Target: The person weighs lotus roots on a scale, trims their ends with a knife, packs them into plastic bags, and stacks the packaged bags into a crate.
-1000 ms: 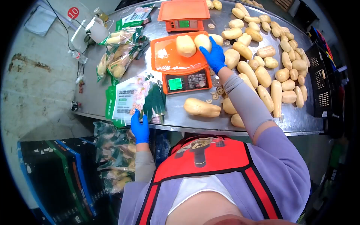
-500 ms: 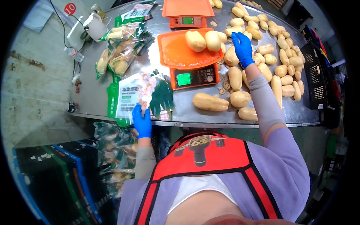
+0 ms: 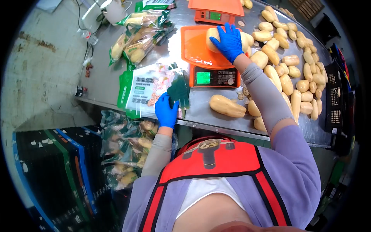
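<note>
My right hand (image 3: pixel 228 41), in a blue glove, is spread over the pale root pieces (image 3: pixel 213 39) on the orange scale pan (image 3: pixel 193 49). Its fingers are apart and touch the left piece; whether it grips anything is unclear. Below the pan, the scale's green display (image 3: pixel 203 77) is lit. My left hand (image 3: pixel 166 111), also gloved in blue, rests at the lower right part of the printed bags (image 3: pixel 145 87), thumb and fingers apart. A single long root (image 3: pixel 227 106) lies in front of the scale.
Many peeled roots (image 3: pixel 295 104) cover the right side of the table (image 3: pixel 197 112). Filled bags (image 3: pixel 139 42) lie at the back left, more filled bags (image 3: pixel 127 150) below the table edge. A second orange scale (image 3: pixel 216 7) stands behind. A black crate (image 3: pixel 334 100) borders the right.
My right hand has come back left from the root pile onto the pieces on the pan. My left hand stays by the printed bags. The camera view has shifted.
</note>
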### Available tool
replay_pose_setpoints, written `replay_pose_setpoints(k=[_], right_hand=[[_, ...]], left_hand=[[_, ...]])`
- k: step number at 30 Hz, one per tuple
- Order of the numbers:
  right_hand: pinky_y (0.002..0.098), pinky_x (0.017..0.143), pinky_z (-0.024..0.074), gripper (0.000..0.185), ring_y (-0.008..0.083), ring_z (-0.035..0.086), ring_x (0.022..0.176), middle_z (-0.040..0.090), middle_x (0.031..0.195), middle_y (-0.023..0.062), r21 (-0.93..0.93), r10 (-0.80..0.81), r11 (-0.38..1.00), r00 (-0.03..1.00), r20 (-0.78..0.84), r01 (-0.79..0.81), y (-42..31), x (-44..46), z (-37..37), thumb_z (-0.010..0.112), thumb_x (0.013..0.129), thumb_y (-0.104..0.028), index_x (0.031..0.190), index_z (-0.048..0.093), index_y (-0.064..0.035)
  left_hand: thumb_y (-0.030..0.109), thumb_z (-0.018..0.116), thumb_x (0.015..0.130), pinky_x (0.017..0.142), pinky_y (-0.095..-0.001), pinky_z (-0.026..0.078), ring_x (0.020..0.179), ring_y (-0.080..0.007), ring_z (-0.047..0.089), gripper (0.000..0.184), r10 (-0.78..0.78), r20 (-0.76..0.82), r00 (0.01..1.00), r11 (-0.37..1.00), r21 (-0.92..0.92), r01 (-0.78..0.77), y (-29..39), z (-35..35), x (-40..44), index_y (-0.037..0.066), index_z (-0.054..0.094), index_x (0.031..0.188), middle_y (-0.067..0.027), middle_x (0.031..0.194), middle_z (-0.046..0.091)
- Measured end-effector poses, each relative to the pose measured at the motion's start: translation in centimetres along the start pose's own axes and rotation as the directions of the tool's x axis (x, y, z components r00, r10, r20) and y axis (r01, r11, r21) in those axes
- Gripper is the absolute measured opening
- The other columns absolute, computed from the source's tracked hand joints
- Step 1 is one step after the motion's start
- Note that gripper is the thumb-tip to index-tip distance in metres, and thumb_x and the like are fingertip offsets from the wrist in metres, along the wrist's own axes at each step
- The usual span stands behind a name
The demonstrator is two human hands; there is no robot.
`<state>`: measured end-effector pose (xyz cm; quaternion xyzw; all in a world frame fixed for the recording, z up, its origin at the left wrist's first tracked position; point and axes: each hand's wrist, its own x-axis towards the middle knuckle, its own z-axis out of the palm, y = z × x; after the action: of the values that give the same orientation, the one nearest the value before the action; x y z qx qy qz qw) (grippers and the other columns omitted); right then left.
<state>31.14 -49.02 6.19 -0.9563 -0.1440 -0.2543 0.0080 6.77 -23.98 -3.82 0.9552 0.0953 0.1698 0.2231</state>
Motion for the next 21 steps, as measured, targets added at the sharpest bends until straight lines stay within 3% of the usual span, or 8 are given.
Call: replay_pose_setpoints(k=[2, 4, 6, 14, 16, 17, 19, 21], right_hand=[[0.0437, 0.094, 0.0372, 0.061, 0.0365, 0.045, 0.114, 0.036, 0.134, 0.0207, 0.430, -0.063, 0.901, 0.966, 0.250, -0.052, -1.7, 0.2, -0.7, 0.053, 0.079, -0.045, 0.128, 0.042, -0.0117], [0.0389, 0.089, 0.0429, 0.072, 0.0347, 0.053, 0.106, 0.040, 0.130, 0.0207, 0.442, -0.028, 0.896, 0.991, 0.133, -0.034, -2.2, -0.2, 1.4, 0.060, 0.076, -0.042, 0.134, 0.032, -0.0115], [0.0400, 0.091, 0.0408, 0.081, 0.0356, 0.051, 0.108, 0.045, 0.126, 0.0209, 0.719, 0.153, 0.641, 0.962, 0.225, -0.270, -1.9, -0.2, 1.6, 0.065, 0.072, -0.044, 0.136, 0.029, -0.0103], [0.0338, 0.092, 0.0406, 0.083, 0.0267, 0.050, 0.113, 0.051, 0.123, 0.0147, 0.719, 0.161, 0.572, 0.913, 0.374, -0.395, -1.0, -0.2, 2.6, 0.070, 0.069, -0.046, 0.133, 0.035, -0.0050], [0.0323, 0.090, 0.0423, 0.074, 0.0228, 0.051, 0.110, 0.051, 0.121, 0.0096, 0.888, 0.100, 0.123, 0.896, 0.433, -0.443, -1.3, -1.0, 2.5, 0.068, 0.075, -0.040, 0.132, 0.036, -0.0057], [0.0323, 0.090, 0.0423, 0.074, 0.0228, 0.051, 0.110, 0.051, 0.121, 0.0096, 0.889, 0.091, 0.121, 0.897, 0.433, -0.442, -1.9, -1.3, 0.8, 0.068, 0.075, -0.040, 0.132, 0.036, -0.0057], [0.0315, 0.090, 0.0430, 0.065, 0.0194, 0.050, 0.110, 0.050, 0.120, 0.0067, 0.702, -0.216, -0.453, 0.831, 0.512, -0.550, -3.5, -2.6, -3.4, 0.063, 0.080, -0.031, 0.132, 0.036, -0.0064], [0.0311, 0.087, 0.0438, 0.059, 0.0174, 0.050, 0.107, 0.049, 0.120, 0.0072, 0.572, -0.332, -0.596, 0.821, 0.464, -0.564, -5.7, -4.9, -5.5, 0.060, 0.082, -0.025, 0.131, 0.036, -0.0047]], left_hand=[[0.025, 0.070, 0.071, 0.085, -0.0405, 0.041, 0.099, -0.0326, 0.050, 0.044, 0.046, -0.024, 0.999, 0.996, -0.074, -0.048, -0.9, 0.2, -0.2, 0.002, 0.055, 0.106, -0.0145, 0.113, 0.054], [0.022, 0.069, 0.071, 0.085, -0.0402, 0.041, 0.097, -0.0322, 0.051, 0.039, 0.047, -0.060, 0.997, 0.993, -0.102, -0.053, -1.2, 0.0, -0.1, 0.003, 0.057, 0.103, -0.0145, 0.111, 0.054], [0.020, 0.067, 0.073, 0.082, -0.0390, 0.042, 0.096, -0.0309, 0.052, 0.032, 0.053, 0.043, 0.998, 0.988, -0.147, -0.047, -1.5, -0.2, 0.3, 0.004, 0.060, 0.100, -0.0133, 0.108, 0.056], [0.015, 0.058, 0.080, 0.076, -0.0359, 0.045, 0.082, -0.0278, 0.058, 0.014, 0.015, -0.061, 0.998, 0.997, -0.078, -0.020, -2.7, 0.6, 1.0, 0.005, 0.063, 0.087, -0.0111, 0.092, 0.061], [0.017, 0.056, 0.082, 0.070, -0.0336, 0.046, 0.078, -0.0256, 0.059, 0.014, -0.332, 0.238, 0.913, 0.839, -0.368, 0.401, -3.2, 0.0, 1.5, 0.004, 0.061, 0.080, -0.0114, 0.088, 0.062], [0.016, 0.057, 0.082, 0.068, -0.0319, 0.047, 0.077, -0.0239, 0.060, 0.014, -0.389, 0.291, 0.874, 0.797, -0.369, 0.478, -2.4, -1.2, 2.1, 0.003, 0.060, 0.076, -0.0117, 0.086, 0.062], [0.014, 0.059, 0.080, 0.069, -0.0324, 0.047, 0.078, -0.0244, 0.060, 0.012, -0.326, 0.178, 0.929, 0.821, -0.433, 0.371, -1.8, -1.8, 2.0, 0.003, 0.060, 0.076, -0.0119, 0.086, 0.062], [0.009, 0.062, 0.076, 0.073, -0.0337, 0.047, 0.081, -0.0257, 0.060, 0.006, -0.204, 0.003, 0.979, 0.886, -0.425, 0.186, -0.5, -2.6, 2.2, 0.004, 0.061, 0.075, -0.0124, 0.087, 0.062]])
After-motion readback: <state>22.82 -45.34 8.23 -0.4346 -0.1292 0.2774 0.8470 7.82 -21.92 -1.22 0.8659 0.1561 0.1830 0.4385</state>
